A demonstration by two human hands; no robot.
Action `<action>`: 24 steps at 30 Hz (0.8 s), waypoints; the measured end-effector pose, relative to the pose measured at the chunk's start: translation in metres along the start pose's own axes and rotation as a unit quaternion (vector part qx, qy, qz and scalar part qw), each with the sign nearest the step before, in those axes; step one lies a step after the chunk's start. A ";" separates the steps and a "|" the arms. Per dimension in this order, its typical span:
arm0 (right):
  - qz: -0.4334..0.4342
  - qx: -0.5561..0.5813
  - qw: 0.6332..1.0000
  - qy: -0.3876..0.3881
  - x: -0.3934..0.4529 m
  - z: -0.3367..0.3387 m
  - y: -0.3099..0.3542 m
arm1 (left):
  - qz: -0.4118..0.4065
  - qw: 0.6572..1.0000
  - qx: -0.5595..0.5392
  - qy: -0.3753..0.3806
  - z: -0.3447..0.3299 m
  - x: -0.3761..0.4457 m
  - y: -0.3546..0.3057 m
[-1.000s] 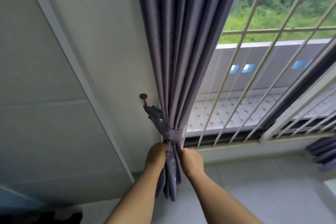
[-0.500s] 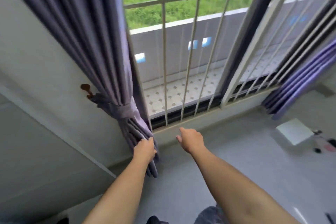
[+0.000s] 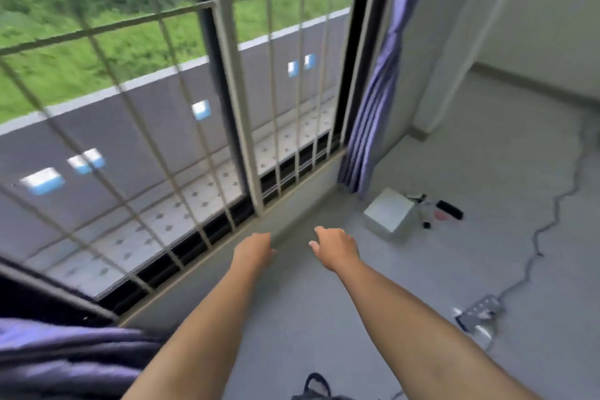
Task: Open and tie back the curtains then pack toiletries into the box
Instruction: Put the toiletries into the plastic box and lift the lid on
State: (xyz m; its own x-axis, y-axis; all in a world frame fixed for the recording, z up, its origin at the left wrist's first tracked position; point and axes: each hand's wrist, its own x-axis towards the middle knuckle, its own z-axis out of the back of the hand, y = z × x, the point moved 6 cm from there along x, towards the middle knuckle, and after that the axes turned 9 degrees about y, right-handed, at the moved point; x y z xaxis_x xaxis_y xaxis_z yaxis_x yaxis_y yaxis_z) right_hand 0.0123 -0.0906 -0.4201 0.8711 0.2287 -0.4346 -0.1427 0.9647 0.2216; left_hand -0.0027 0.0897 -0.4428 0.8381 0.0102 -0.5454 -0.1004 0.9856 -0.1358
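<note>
The long purple fabric curtain (image 3: 373, 101) hangs by the right side of the window, down to the floor in loose folds, and from here I can't see a tie around it. It looks soft and light, limp cloth that will bunch and slide in my hands, so I'd gather the folds about halfway up, where they narrow, and wrap the band there. Nothing fragile in that.

Just below the curtain's hem, the small white square cardboard box (image 3: 389, 213) sits on the floor, touching nothing I can make out. It looks light and fairly stiff; I'd take it by its sides. Right beside it lies a scatter of small toiletries (image 3: 436, 209): a long black piece, something pinkish and round, a few dark bits. They are too small and blurred to name, but I'd guess they are light, hard and maybe slippery, so pinch them one at a time.

My left hand (image 3: 251, 253) and my right hand (image 3: 334, 247) are both out in front over the grey floor (image 3: 487, 156), fingers loosely curled, holding nothing, well apart from box and curtain.

Further out, the barred window (image 3: 227, 91) runs along my left, and another bunch of purple curtain cloth (image 3: 58, 357) shows at the lower left edge. A grey cable (image 3: 552, 214) snakes across the floor to a power strip (image 3: 480, 308) on my right. That is the one thing I could trip on; the path to the box looks open.
</note>
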 end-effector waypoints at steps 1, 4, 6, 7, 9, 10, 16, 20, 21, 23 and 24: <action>-0.029 0.017 0.999 -0.003 0.000 0.012 -0.045 | -0.032 0.999 0.018 0.002 0.003 0.018 -0.047; -0.071 0.045 0.996 -0.007 -0.004 0.031 -0.112 | -0.085 0.995 0.056 0.020 0.006 0.041 -0.122; -0.104 0.077 0.991 -0.023 -0.006 0.046 -0.169 | -0.116 0.991 0.067 0.030 0.012 0.066 -0.181; -0.122 0.092 0.988 -0.030 -0.006 0.053 -0.195 | -0.130 0.988 0.075 0.032 0.016 0.078 -0.207; -0.150 0.114 0.981 -0.042 -0.005 0.065 -0.243 | -0.158 0.983 0.088 0.031 0.023 0.103 -0.257; -0.160 0.120 0.979 -0.044 -0.003 0.070 -0.266 | -0.167 0.981 0.092 0.032 0.027 0.115 -0.278; -0.199 0.129 0.971 -0.036 0.041 0.105 -0.402 | -0.176 0.979 0.094 0.053 0.037 0.218 -0.384; -0.203 0.130 0.970 -0.015 0.092 0.136 -0.488 | -0.179 0.981 0.059 0.053 0.057 0.292 -0.462; -0.195 0.132 0.972 -0.014 0.105 0.145 -0.506 | -0.174 0.982 0.054 0.049 0.066 0.306 -0.480; -0.182 0.135 0.973 -0.034 0.131 0.170 -0.544 | -0.160 0.985 0.041 0.043 0.084 0.330 -0.514; -0.181 0.136 0.973 -0.044 0.142 0.183 -0.563 | -0.151 0.987 0.028 0.037 0.092 0.344 -0.529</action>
State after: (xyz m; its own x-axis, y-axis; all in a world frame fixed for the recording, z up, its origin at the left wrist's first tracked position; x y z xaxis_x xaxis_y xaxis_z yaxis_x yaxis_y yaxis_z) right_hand 0.3025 -0.6254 -0.4470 0.8804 -0.1426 -0.4523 0.2990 0.9072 0.2960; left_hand 0.3884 -0.4128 -0.4825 0.7839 -0.2954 -0.5460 0.1789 0.9497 -0.2570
